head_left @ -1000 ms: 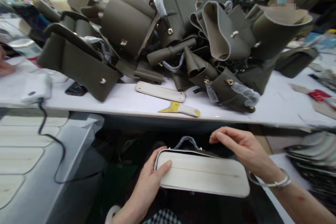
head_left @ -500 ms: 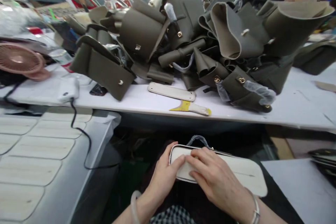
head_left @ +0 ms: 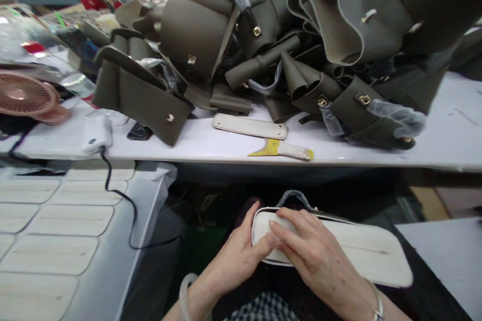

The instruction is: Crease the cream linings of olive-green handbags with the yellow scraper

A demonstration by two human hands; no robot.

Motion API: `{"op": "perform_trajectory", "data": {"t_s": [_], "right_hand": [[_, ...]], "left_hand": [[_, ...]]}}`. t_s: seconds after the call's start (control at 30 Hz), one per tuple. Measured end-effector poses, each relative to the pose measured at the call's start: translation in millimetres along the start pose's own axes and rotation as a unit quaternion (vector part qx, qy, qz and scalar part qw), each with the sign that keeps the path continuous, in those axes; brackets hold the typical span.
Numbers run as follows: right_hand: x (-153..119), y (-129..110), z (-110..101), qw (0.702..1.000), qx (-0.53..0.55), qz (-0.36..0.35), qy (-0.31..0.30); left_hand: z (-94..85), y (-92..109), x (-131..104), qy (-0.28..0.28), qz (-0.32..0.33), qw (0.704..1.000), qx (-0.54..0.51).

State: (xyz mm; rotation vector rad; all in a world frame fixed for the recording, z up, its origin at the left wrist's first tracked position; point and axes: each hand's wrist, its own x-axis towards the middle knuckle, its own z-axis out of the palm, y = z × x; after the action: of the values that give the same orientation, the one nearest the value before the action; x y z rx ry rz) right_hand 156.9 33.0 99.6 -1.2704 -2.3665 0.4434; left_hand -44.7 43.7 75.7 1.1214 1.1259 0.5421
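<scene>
A bag lies across my lap, its narrow side up, with a pale panel (head_left: 371, 248) set against a dark-edged rim. A plastic-wrapped handle (head_left: 293, 195) arches behind it. My left hand (head_left: 244, 248) wraps around the bag's left end, thumb on the pale surface and fingers behind the rim. Over the same end, my right hand (head_left: 314, 248) presses its bent fingers onto the panel, close to the left thumb. The right palm covers the middle of the panel. What the right fingertips touch beneath them is partly hidden.
Olive-grey bags (head_left: 196, 30) are heaped on the white table (head_left: 211, 148). A pale strip (head_left: 248, 126) and a yellow-tipped tool (head_left: 280, 149) lie near its front edge. At left are a pink fan (head_left: 24, 95), a white device with a black cord (head_left: 128, 200), and rows of pale panels (head_left: 71, 220).
Both hands and the bag appear slightly further right as the view shifts. My right fingers have bent and moved slightly over the panel's left end; the left hand keeps its grip.
</scene>
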Motion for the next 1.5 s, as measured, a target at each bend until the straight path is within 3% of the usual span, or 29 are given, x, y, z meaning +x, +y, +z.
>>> {"op": "perform_trajectory", "data": {"t_s": [0.1,0.2,0.37,0.47,0.53,0.7,0.9,1.23,1.5], "right_hand": [[2,-4,-3,1.000,0.005,0.011,-0.006],[1,-6,-7,1.000,0.000,0.020,-0.021],[1,-7,-8,0.999,-0.014,0.018,-0.042],[3,-8,-8,0.998,0.002,0.022,-0.052],[5,-9,-9,0.998,0.012,0.027,-0.053],[10,-10,-11,0.997,0.012,0.034,-0.070],[10,-12,-8,0.996,-0.007,0.042,-0.083],[10,-15,-6,0.995,0.029,0.081,-0.058],[8,-14,-7,0.996,0.021,0.077,-0.043]], "left_hand": [[-7.9,-7,2,-0.030,-0.033,0.992,-0.120],[-7.3,-26,9,-0.031,-0.079,0.966,-0.246],[17.7,-58,22,-0.015,-0.045,0.911,-0.410],[30.8,-60,24,-0.027,-0.049,0.871,-0.488],[33.0,-56,23,-0.019,-0.050,0.862,-0.503],[26.9,-49,20,-0.017,-0.048,0.868,-0.493],[24.7,-57,17,-0.020,-0.062,0.866,-0.496],[11.9,-53,14,-0.061,-0.071,0.894,-0.437],[10.6,-51,6,-0.044,-0.072,0.908,-0.410]]}}
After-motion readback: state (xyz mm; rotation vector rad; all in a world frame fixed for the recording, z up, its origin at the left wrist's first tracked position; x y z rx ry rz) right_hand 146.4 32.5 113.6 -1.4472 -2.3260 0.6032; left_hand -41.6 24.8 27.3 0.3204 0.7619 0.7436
